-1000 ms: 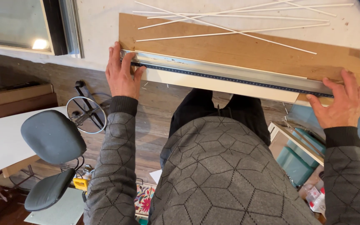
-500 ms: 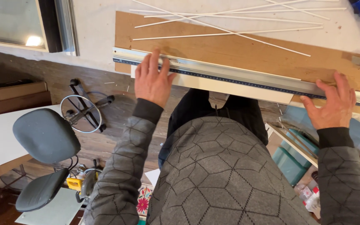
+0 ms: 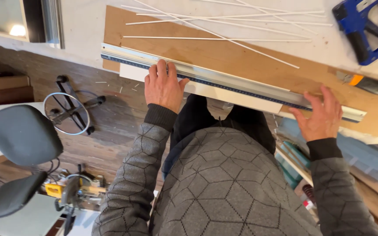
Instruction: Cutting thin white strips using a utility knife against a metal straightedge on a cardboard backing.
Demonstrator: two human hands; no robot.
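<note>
Metal straightedge [image 3: 237, 83], long and silver with a dark graduated strip along its near edge, lies slantwise across a brown board [image 3: 241, 57] on the pale worktop [image 3: 79, 39], over a white strip of sheet material [image 3: 224, 94] whose near edge juts past the board. Compared with the earlier frames, the left hand [image 3: 162, 87] has slid inward from the ruler's left end and now sits roughly a third of the way along it; the right hand [image 3: 322, 116] remains near the right end. The view has also shifted, bringing a blue tool [image 3: 366, 26] into the top right corner.

Both hands lie flat with fingers spread, palms down, pressing on the ruler and the white strip; neither pinches anything.

One ruler, one white strip and one brown board are in view. Several thin white rods [image 3: 224, 26], about six, lie crossed on the far part of the board. One orange-and-grey knife [image 3: 368, 84] rests just beyond the ruler's right end. On the floor below stand one grey office chair [image 3: 16, 148], one yellow mitre saw [image 3: 77, 190] and one upturned chair base with a metal ring [image 3: 66, 111].
</note>
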